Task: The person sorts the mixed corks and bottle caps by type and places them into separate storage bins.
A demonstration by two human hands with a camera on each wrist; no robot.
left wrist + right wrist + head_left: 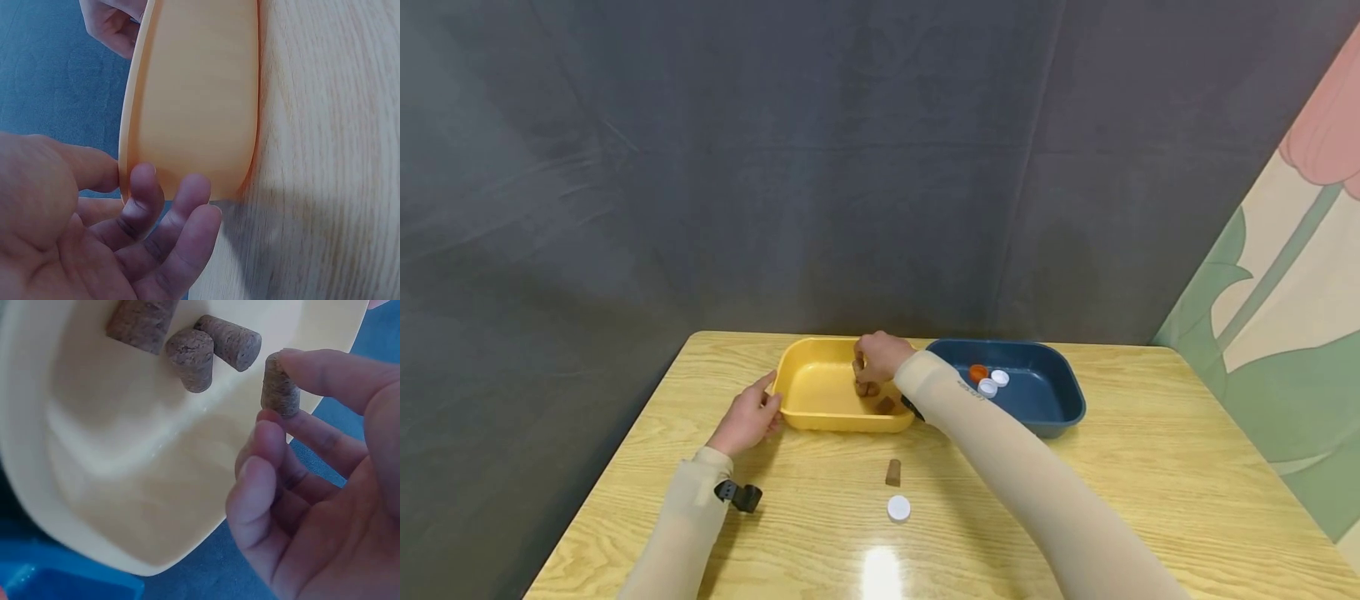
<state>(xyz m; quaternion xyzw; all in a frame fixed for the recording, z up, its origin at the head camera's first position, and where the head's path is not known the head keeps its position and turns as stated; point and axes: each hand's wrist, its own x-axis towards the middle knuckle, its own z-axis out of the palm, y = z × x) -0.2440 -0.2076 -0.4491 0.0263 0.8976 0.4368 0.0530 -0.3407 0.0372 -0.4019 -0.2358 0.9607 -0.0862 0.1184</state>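
Observation:
My right hand (880, 357) is over the yellow tray (820, 423). Between its thumb and a finger it pinches a small tapered cork stopper (280, 386). Inside the tray lie more corks: a large one (142, 324), an upended one (192, 357) and one on its side (231, 342). At the tray's left end, my left hand (748, 419) holds the rim, with curled fingers (187, 244) by the outer wall. A single cork (892, 472) rests on the table in front of the tray, and a white bottle cap (898, 508) lies nearer to me.
A dark blue tray (1067, 392) stands right beside the yellow one, holding an orange cap (977, 373) and two white caps (999, 378), partly behind the right forearm. Both trays sit near the back edge of the wooden table (1165, 467). A dark cloth (850, 167) hangs behind.

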